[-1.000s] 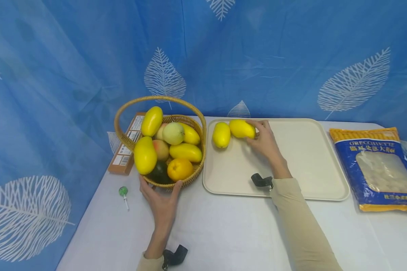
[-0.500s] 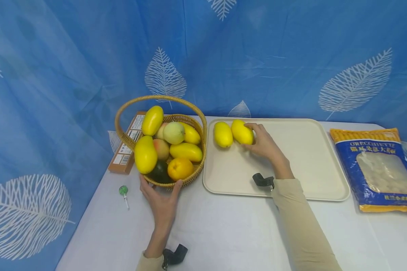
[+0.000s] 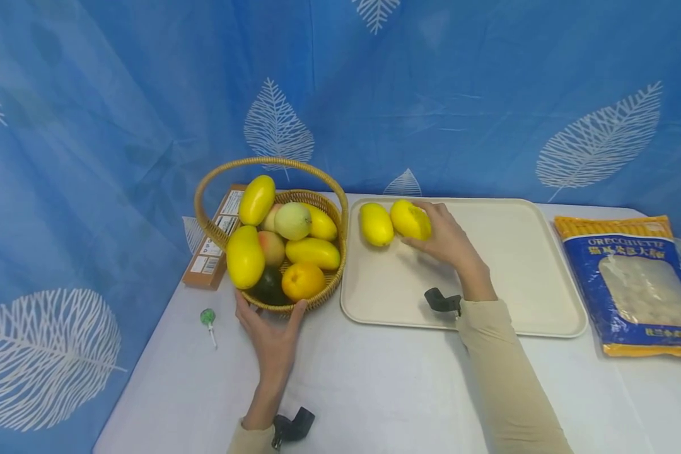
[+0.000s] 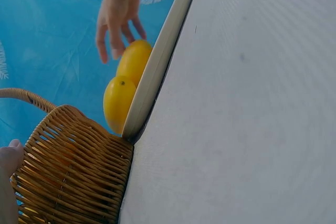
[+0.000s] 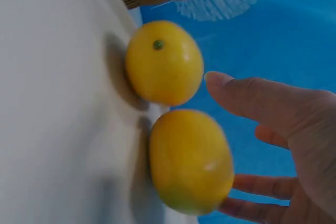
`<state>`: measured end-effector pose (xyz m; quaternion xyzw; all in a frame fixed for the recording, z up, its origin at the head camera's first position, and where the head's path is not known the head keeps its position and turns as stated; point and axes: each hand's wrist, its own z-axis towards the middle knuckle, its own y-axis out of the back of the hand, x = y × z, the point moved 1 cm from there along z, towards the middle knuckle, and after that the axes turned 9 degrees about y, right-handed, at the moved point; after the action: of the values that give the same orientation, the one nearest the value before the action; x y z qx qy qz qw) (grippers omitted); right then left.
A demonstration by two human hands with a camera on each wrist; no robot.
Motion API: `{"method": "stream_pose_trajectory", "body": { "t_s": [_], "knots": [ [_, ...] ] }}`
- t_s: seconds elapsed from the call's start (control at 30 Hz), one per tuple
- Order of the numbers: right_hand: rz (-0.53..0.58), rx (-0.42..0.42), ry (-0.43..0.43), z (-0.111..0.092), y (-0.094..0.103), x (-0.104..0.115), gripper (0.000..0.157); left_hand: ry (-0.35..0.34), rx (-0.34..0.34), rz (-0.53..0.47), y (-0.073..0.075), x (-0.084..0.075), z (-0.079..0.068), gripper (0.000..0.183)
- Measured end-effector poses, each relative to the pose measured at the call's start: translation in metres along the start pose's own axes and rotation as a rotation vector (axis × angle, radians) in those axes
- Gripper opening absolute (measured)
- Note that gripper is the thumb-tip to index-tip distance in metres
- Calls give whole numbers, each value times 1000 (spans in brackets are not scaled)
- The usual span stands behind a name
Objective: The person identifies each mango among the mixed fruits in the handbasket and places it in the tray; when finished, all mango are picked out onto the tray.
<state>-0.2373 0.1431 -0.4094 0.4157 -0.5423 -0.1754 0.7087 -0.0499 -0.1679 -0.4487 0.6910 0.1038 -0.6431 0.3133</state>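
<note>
My left hand (image 3: 273,340) holds the wicker basket (image 3: 331,287) at its near side, with the thumb at the rim; the left wrist view shows the thumb against the weave. Piled inside are several yellow mangoes (image 3: 312,253), peaches, a pale green round fruit (image 3: 292,221), an orange (image 3: 303,281) and a dark green fruit (image 3: 268,285). Two mangoes lie side by side on the beige tray (image 3: 516,265). Around the right-hand mango (image 3: 410,221) is my right hand (image 3: 445,236), fingers extended, thumb apart from it in the right wrist view. Its fingertips are right at that mango's far side.
A long cardboard box (image 3: 212,252) lies behind and left of the basket. Nearer on the white table is a green lollipop (image 3: 207,317). A blue and yellow pasta bag (image 3: 630,284) lies right of the tray. Blue leaf-patterned cloth (image 3: 465,94) hangs behind.
The right-hand mango on the tray has turned from lying crosswise to pointing more toward me, beside the other mango, which has also turned slightly. The left hand stays at the basket.
</note>
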Motion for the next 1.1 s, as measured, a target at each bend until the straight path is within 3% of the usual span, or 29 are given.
{"method": "stream_pose_trajectory", "body": {
  "t_s": [0.2,0.43,0.53,0.7,0.8,0.97,1.1],
  "knots": [
    [-2,-58,92,-3,9,27,87,5,-7,7,2,1,1,114],
    [7,-84,170,-8,14,59,86,-56,-10,-31,6,-33,-10,115],
    [12,-95,215,-9,12,68,84,-54,-8,-35,7,-33,-10,115],
    [15,-113,298,-11,7,80,80,-56,-13,-36,8,-30,-9,117],
    [24,-138,362,-13,4,90,76,-52,-20,-34,6,-21,-6,119],
    [75,-205,560,-17,-8,118,73,-29,-31,-7,2,-1,1,122],
    [139,-197,667,-14,-29,142,74,-50,-28,-3,1,3,3,122]
  ]
}}
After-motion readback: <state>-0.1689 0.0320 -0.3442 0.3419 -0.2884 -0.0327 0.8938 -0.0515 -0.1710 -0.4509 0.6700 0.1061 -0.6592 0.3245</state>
